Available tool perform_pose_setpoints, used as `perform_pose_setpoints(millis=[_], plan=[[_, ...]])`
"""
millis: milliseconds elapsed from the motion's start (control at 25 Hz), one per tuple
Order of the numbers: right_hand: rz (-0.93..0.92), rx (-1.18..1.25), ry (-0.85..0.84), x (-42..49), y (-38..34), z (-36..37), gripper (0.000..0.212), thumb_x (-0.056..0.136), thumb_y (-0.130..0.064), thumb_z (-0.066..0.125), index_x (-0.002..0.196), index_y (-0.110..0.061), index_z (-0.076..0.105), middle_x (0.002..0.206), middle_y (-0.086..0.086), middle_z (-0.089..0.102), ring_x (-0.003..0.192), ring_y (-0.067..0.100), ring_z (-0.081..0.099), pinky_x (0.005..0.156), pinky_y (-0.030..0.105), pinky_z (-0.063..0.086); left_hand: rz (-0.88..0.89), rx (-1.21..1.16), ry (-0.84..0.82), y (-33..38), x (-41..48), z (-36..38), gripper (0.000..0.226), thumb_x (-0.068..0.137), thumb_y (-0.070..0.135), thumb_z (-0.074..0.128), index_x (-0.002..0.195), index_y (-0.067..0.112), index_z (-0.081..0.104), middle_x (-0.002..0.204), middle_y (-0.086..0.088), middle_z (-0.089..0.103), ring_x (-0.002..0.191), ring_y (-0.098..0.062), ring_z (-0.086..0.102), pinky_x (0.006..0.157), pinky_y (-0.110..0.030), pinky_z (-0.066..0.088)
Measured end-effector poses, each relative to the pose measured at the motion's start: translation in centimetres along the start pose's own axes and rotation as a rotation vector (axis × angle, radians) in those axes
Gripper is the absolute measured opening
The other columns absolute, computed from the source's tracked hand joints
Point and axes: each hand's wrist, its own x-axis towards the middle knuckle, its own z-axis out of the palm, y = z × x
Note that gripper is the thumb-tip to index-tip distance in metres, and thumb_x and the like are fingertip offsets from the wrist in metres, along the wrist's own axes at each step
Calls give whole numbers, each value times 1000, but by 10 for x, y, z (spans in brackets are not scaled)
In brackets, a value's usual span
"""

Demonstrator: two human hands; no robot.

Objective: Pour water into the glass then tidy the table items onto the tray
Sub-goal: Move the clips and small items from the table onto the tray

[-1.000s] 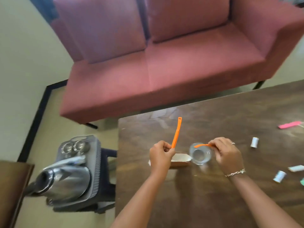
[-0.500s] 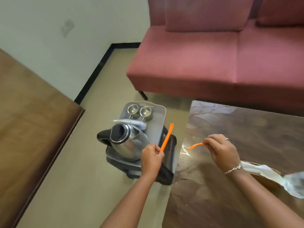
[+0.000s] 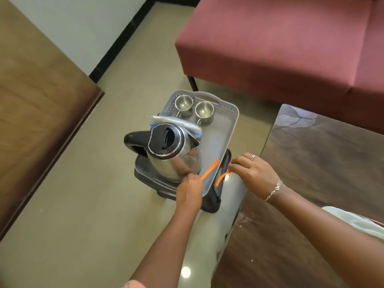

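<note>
Your left hand (image 3: 190, 191) is curled round the near end of a straight orange strip (image 3: 209, 170), which slants up and away over the near right part of the tray. Your right hand (image 3: 252, 173) pinches a second, curved orange strip (image 3: 222, 178) between fingertips and thumb, just off the tray's right edge, so the two hands are near each other but apart, each holding its own piece.

The red sofa (image 3: 291, 44) fills the upper right, and a brown wooden surface (image 3: 37, 113) takes the left side. The dark table (image 3: 315, 204) runs down the right, under your right forearm. Between them, on the floor, a dark stool or stand (image 3: 212, 202) carries the grey tray (image 3: 226, 129).

On the tray the steel kettle (image 3: 166, 150) stands nearest you, black handle pointing left. A clear plastic packet (image 3: 176, 122) lies just behind its lid. Two small steel cups (image 3: 193, 109) sit side by side at the far end. A pale cloth or bag (image 3: 353, 221) shows at the table's right edge; what it is you cannot tell.
</note>
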Motion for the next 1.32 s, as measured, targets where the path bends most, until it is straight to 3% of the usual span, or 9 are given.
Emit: perform_pose_setpoints(millis=[80, 200, 360, 480, 640, 800, 920, 1000, 1320], plan=[[-12, 13, -28, 3, 1, 12, 34, 83, 5, 38, 76, -6, 70, 74, 8, 67, 58, 26, 56, 60, 25, 42, 3, 56, -15, 3, 4, 3, 17, 65, 4, 75, 79, 4, 66, 79, -9, 65, 67, -21, 67, 51, -25, 52], [-44, 25, -48, 13, 4, 24, 54, 98, -5, 20, 76, -6, 70, 73, 8, 66, 59, 26, 57, 55, 28, 48, -18, 38, -30, 5, 10, 14, 26, 90, -4, 41, 111, 1, 55, 111, -13, 59, 101, -27, 61, 78, -33, 52], [-108, 19, -184, 27, 5, 39, 20, 77, 8, 51, 74, -5, 66, 71, 10, 62, 59, 28, 57, 54, 30, 51, -16, 26, -22, 4, 13, 19, 25, 91, -2, 42, 110, 3, 57, 113, -15, 60, 105, -30, 59, 83, -36, 50], [-194, 17, -280, 39, 0, 46, 20, 73, 5, 50, 70, -8, 64, 67, 7, 61, 61, 26, 58, 56, 27, 50, -49, -86, 9, -5, 7, 17, 20, 90, 3, 47, 105, 6, 61, 108, -14, 62, 102, -30, 59, 83, -36, 47], [-374, -44, -509, 53, -13, 54, 24, 51, 3, 77, 56, -12, 59, 58, 3, 57, 53, 24, 56, 53, 23, 47, 8, -158, 204, -28, -6, 32, 17, 61, -10, 66, 70, 4, 65, 69, -15, 65, 75, -36, 64, 71, -34, 52], [-424, -110, -744, 60, -20, 70, 27, 40, -5, 83, 48, -15, 60, 50, 0, 57, 46, 22, 56, 46, 20, 45, 49, -250, 272, -39, -11, 43, 23, 63, -10, 65, 80, 6, 67, 75, -13, 67, 80, -36, 63, 80, -37, 53], [-357, -204, -934, 65, -25, 74, 8, 72, -6, 67, 77, -12, 68, 80, 7, 67, 75, 27, 63, 61, 28, 46, 82, -262, 326, -33, -12, 39, 26, 57, -10, 72, 76, 6, 66, 69, -11, 66, 72, -32, 65, 69, -33, 57], [-281, -211, -1017, 65, -26, 80, 19, 84, -1, 49, 95, -6, 64, 100, 12, 65, 93, 32, 59, 70, 33, 45, 84, -273, 345, -29, -13, 37, 26, 54, -8, 75, 73, 7, 65, 65, -9, 65, 67, -29, 65, 61, -28, 56], [-145, -148, -1095, 62, -27, 79, 19, 85, 1, 49, 98, -1, 63, 97, 15, 64, 92, 33, 61, 65, 32, 43, 40, -310, 262, -23, -13, 39, 14, 72, -5, 66, 85, 2, 66, 79, -17, 67, 83, -35, 63, 68, -38, 54]])
